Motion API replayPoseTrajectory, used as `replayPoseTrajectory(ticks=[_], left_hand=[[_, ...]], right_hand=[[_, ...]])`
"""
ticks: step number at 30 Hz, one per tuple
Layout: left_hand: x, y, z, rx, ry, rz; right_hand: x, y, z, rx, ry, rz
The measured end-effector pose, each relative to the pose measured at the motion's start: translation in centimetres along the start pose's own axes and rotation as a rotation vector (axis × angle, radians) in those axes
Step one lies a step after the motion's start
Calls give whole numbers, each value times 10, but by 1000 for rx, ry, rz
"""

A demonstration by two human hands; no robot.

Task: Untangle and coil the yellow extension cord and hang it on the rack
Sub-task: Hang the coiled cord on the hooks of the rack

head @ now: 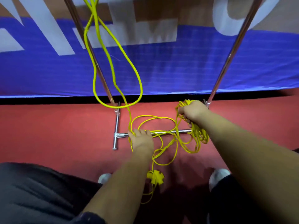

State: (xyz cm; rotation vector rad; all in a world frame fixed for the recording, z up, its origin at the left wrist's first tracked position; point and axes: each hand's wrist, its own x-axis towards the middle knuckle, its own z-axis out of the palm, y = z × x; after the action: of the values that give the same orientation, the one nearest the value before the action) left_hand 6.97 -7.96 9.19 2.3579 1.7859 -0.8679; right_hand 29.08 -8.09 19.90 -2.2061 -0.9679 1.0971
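Grip first: the right hand (193, 112) is clenched round a bunch of gathered turns of the yellow extension cord (198, 135), which droop below the fist. The left hand (141, 138) reaches down to the loose strands where they cross the low crossbar (163, 131) of the rack (226, 65); its fingers lie on the cord, but whether they pinch a strand or only touch it cannot be told.

Coiling looks partly done, with untangling in hand. Slack strands sprawl over and around the crossbar, and the socket end (155, 176) lies on the red floor (64, 126) between the shoes (219, 175). Next, the left hand likely has to lift a strand free of the bar and feed it to the right.

Long loops (113, 106) hang from above beside the rack's left upright, running out of view at the top, so that length remains to gather. Strands threaded about the bar may snag. A blue banner (178, 70) hangs behind.
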Motion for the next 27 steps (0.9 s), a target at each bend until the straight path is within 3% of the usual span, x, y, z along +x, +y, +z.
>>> replayPoseTrajectory(ticks=[3, 7, 9, 15, 21, 27], left_hand=[[7, 18, 7, -20, 93, -51], [13, 19, 16, 36, 338, 200], [15, 29, 19, 54, 373, 319], [38, 96, 21, -28, 420, 455], [78, 140, 19, 137, 200, 582], [105, 106, -12, -95, 70, 582]], right_hand=[[13, 32, 19, -17, 28, 74], [25, 86, 47, -85, 8, 144], [28, 108, 54, -96, 2, 194], [51, 145, 55, -46, 33, 354], [51, 153, 48, -10, -40, 433], [53, 148, 33, -153, -93, 377]])
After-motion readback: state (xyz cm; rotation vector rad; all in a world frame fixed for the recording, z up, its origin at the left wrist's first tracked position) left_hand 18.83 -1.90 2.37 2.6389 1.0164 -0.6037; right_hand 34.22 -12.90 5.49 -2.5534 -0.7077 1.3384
